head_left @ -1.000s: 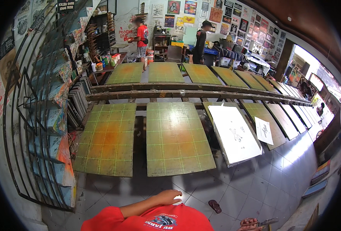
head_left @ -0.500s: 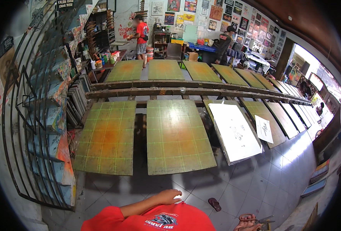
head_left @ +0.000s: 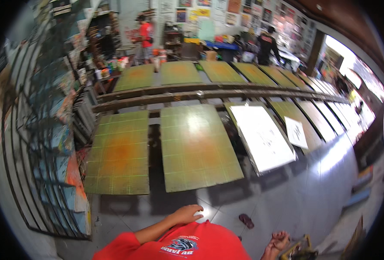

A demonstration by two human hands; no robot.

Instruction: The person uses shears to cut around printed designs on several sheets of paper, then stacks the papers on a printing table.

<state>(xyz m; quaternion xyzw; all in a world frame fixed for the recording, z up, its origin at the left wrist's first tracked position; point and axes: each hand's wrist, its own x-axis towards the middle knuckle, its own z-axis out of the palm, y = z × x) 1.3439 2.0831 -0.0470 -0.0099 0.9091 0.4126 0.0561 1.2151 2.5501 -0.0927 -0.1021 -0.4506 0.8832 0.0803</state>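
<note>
My left hand (head_left: 187, 214) is in front of the red shirt, its fingers loosely curved and the thumb apart. A bright patch shows beside the fingertips, looking like glare from the floor. Low on the right, my right hand (head_left: 280, 239) has its fingers curled in, and I make out nothing in them. Beside it stands a blurred yellow and dark metal thing (head_left: 302, 250), whose kind I cannot tell. Ahead of me lie two green boards with orange centres, a left one (head_left: 118, 151) and a middle one (head_left: 200, 151). Neither hand touches them.
A white printed sheet (head_left: 261, 136) covers a third board; a smaller sheet (head_left: 296, 133) lies to its right. Rails (head_left: 200, 93) separate the board rows. A metal railing (head_left: 23, 173) borders stairs at left. A sandal (head_left: 246, 221) lies on the floor. Two people work at the back.
The view has shifted and blurred. My right hand has risen slightly; the scissors seen at it earlier no longer show clearly. At the back, the person in dark clothing has turned and straightened.
</note>
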